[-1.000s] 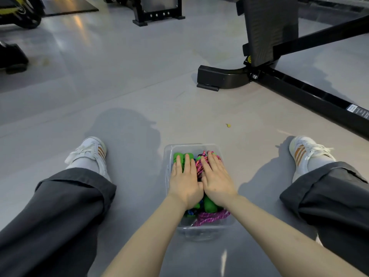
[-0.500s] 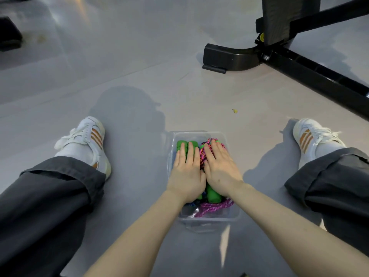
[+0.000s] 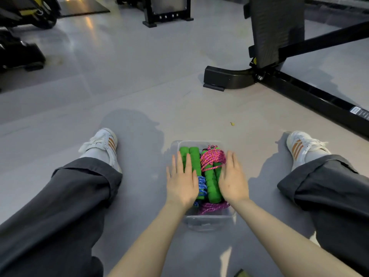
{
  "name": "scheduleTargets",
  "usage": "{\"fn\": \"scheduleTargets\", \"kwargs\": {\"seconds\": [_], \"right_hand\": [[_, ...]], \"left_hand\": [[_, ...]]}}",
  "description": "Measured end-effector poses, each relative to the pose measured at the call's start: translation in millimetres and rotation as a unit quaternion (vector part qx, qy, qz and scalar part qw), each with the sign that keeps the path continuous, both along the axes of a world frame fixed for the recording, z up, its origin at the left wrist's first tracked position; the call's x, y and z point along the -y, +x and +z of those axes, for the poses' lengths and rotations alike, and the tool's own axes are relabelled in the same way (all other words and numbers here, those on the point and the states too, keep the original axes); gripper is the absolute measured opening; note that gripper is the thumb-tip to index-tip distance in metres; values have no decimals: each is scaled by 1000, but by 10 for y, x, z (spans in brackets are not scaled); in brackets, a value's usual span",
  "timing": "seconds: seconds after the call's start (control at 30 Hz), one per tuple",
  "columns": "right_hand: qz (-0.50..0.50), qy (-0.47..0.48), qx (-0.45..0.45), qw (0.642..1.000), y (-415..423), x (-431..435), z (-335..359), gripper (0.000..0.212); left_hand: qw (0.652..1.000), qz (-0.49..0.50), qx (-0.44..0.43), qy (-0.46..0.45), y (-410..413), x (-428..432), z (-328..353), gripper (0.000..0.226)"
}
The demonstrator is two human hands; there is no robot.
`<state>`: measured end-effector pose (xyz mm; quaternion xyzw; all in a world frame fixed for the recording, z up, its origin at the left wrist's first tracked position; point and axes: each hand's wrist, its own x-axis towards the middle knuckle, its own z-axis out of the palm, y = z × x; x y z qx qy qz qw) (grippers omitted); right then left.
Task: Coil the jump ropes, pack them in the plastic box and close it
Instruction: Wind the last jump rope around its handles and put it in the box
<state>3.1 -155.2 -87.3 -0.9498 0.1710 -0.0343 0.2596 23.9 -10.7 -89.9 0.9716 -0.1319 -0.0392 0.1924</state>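
Grey gym floor (image 3: 139,92) with black machine frames (image 3: 299,90); white label (image 3: 357,111) on the frame, unreadable. Clear plastic box (image 3: 209,218) between outstretched legs holds coiled jump ropes (image 3: 211,172), lid off. Left hand (image 3: 182,184) and right hand (image 3: 232,180) flat over them, fingers extended, gripping nothing

Single head cam, wide-angle, looks fwd and down, close over plastic box (image 3: 207,220) between outstretched legs.

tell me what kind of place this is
Most likely a gym: a black weight bench frame stands on the smooth grey floor, more black machines sit behind it, and jump ropes fill the box.
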Motion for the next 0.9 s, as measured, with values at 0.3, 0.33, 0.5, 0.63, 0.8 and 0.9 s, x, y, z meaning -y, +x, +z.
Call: {"fn": "scheduleTargets", "kwargs": {"seconds": [0.3,0.33,0.5,0.63,0.8,0.9], "right_hand": [[-12,45,-39,998,-64,-55,-63,49],[4,36,-41,999,-77,-62,-73,51],[22,49,-5,999,-128,1,-31,49],[163,-119,-10,979,119,100,111,55],[292,-333,-54,895,755,81,346,75],[311,-355,-142,870,1058,81,382,75]], "left_hand": [[995,-40,-93,-12,-148,-43,-55,76],[995,-50,-86,2,-151,-52,-68,80],[979,-195,39,43,-208,-148,-63,98],[920,-337,149,134,-335,-207,-182,100],[909,-337,178,170,-324,-218,-210,100],[889,-367,202,184,-272,-304,-196,85]]}}
